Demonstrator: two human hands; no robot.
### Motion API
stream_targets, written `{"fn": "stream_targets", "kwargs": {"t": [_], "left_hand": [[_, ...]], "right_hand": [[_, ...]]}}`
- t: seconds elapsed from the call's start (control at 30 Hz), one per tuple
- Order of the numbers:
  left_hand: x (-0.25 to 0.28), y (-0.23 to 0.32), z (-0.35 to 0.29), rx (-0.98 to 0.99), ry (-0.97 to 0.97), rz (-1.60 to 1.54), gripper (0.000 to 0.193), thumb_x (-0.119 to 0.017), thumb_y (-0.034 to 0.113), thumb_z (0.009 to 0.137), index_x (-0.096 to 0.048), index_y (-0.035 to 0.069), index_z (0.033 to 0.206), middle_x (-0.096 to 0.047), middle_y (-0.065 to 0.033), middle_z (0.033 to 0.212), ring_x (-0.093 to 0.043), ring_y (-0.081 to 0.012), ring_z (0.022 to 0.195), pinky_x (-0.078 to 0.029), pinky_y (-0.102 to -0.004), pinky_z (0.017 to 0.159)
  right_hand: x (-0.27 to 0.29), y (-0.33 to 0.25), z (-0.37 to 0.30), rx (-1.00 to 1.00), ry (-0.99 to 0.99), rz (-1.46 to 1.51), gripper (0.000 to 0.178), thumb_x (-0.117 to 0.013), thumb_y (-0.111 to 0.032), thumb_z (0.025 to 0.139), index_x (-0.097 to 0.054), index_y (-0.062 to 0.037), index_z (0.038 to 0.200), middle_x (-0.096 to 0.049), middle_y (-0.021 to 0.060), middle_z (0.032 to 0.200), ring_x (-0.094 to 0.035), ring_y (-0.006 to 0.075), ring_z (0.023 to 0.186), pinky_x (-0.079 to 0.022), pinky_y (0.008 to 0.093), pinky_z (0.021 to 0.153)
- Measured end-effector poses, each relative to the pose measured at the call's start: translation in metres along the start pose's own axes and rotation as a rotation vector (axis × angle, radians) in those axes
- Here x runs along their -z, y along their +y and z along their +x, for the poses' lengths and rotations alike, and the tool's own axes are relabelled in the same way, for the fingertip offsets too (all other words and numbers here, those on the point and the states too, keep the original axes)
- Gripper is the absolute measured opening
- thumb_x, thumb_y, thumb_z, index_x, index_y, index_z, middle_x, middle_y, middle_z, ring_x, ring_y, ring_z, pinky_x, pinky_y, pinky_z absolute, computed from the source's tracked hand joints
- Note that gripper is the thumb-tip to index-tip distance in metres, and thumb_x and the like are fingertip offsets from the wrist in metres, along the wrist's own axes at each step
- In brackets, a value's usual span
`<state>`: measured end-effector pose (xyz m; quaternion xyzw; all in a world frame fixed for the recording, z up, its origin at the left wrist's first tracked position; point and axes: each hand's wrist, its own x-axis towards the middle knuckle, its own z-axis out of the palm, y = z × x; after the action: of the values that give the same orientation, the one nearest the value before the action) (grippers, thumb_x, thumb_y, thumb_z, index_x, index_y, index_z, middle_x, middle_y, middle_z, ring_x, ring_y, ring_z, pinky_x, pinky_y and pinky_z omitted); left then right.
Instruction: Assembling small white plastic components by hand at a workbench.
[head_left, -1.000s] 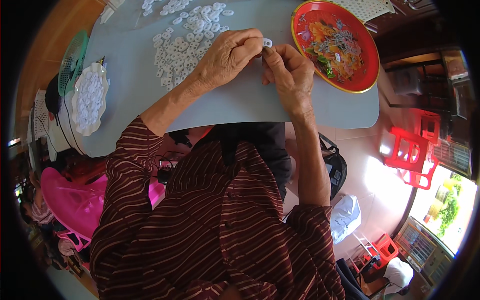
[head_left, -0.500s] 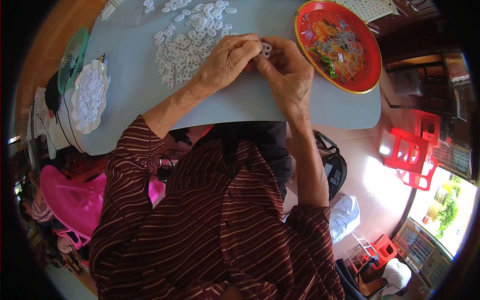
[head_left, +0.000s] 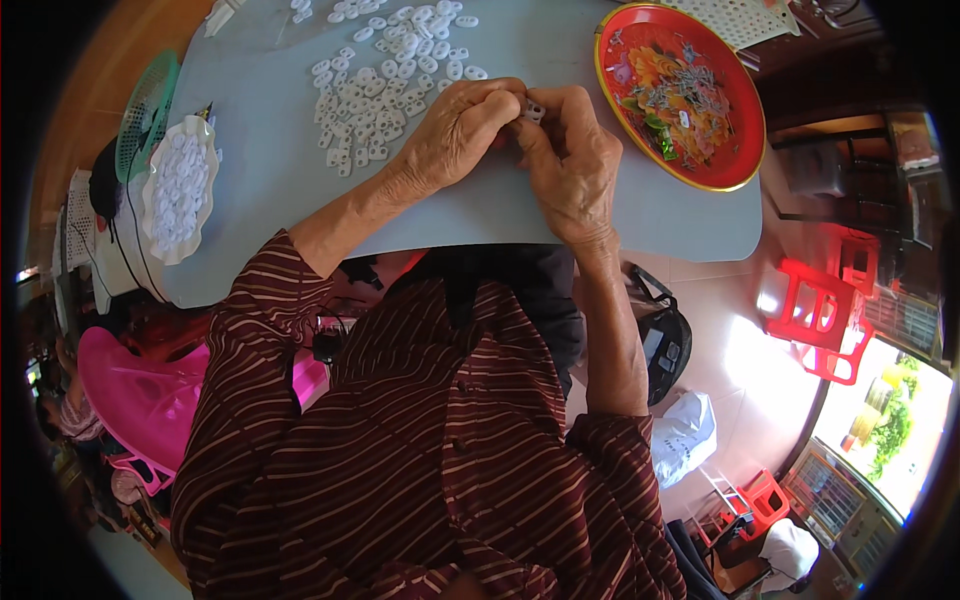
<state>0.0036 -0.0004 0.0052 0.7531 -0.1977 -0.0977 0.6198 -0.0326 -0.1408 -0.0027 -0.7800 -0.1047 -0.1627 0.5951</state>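
Observation:
Above the near edge of the grey table (head_left: 270, 200), my left hand (head_left: 462, 130) and my right hand (head_left: 575, 165) meet, fingers closed. Between their fingertips shows a small white plastic piece with two dark holes (head_left: 535, 112). Both hands pinch it, and my fingers cover part of it. Left of and beyond my left hand, many loose white oval pieces (head_left: 375, 108) lie spread over the table. To the right of my right hand sits a round red flower-patterned tray (head_left: 745, 125) with a gold rim, holding a heap of small grey metal-looking parts (head_left: 700, 85).
At the table's left side stands a white scalloped dish (head_left: 208, 205) full of small white pieces, next to a green mesh basket (head_left: 143, 120). A pink plastic chair (head_left: 140, 390) is at the lower left. Red stools (head_left: 815, 310) and a black bag (head_left: 667, 345) are on the right.
My right hand has shifted slightly left and its fingers have turned around the white piece, so less of it shows. My left hand stays nearly in place.

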Motion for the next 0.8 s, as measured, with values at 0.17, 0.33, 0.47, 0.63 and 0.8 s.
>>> {"fn": "stream_targets", "kwargs": {"t": [0.17, 0.33, 0.47, 0.63, 0.8], "left_hand": [[0.006, -0.002, -0.002, 0.042, -0.1, -0.042, 0.04, -0.042, 0.025, 0.092, -0.055, -0.011, 0.104, -0.059, -0.0045, 0.081, -0.051, -0.0099, 0.072, -0.044, -0.0242, 0.068], [-0.003, 0.006, -0.003, 0.068, -0.083, -0.217, 0.035, -0.04, 0.024, 0.093, -0.056, -0.007, 0.095, -0.056, -0.0021, 0.078, -0.049, -0.0097, 0.074, -0.042, -0.0245, 0.072], [0.0, 0.006, -0.001, 0.03, -0.117, -0.28, 0.03, -0.039, 0.024, 0.095, -0.051, 0.0, 0.081, -0.049, 0.0003, 0.072, -0.044, -0.0083, 0.07, -0.039, -0.0248, 0.068], [0.002, 0.009, -0.003, -0.08, -0.114, -0.218, 0.032, -0.04, 0.026, 0.096, -0.051, 0.002, 0.078, -0.054, -0.0021, 0.068, -0.048, -0.0101, 0.064, -0.042, -0.0255, 0.063], [0.004, -0.003, -0.022, -0.115, -0.18, -0.06, 0.029, -0.043, 0.024, 0.096, -0.051, 0.002, 0.079, -0.047, -0.0025, 0.061, -0.044, -0.0119, 0.059, -0.04, -0.0275, 0.058]], "right_hand": [[0.001, -0.003, -0.002, 0.037, -0.002, -0.039, 0.017, -0.066, 0.003, 0.077, -0.055, 0.0003, 0.09, -0.06, 0.0114, 0.071, -0.058, 0.0183, 0.059, -0.046, 0.0285, 0.054], [0.006, -0.009, -0.002, 0.103, 0.036, -0.088, 0.016, -0.065, 0.003, 0.078, -0.056, 0.0016, 0.091, -0.062, 0.0102, 0.072, -0.059, 0.0147, 0.06, -0.047, 0.0257, 0.055], [0.003, -0.008, 0.0, -0.081, 0.014, 0.177, 0.012, -0.062, 0.001, 0.083, -0.058, 0.0031, 0.094, -0.064, 0.0075, 0.075, -0.059, 0.0092, 0.063, -0.048, 0.0221, 0.057], [0.014, -0.011, 0.008, -0.131, -0.025, 0.308, 0.009, -0.059, -0.001, 0.087, -0.058, 0.0029, 0.095, -0.064, 0.0076, 0.076, -0.058, 0.0089, 0.063, -0.047, 0.0201, 0.058], [0.06, -0.025, 0.101, 0.219, 0.232, -0.131, 0.009, -0.06, -0.007, 0.086, -0.063, 0.0015, 0.087, -0.064, 0.0055, 0.066, -0.058, 0.0073, 0.059, -0.047, 0.0211, 0.057]]}}
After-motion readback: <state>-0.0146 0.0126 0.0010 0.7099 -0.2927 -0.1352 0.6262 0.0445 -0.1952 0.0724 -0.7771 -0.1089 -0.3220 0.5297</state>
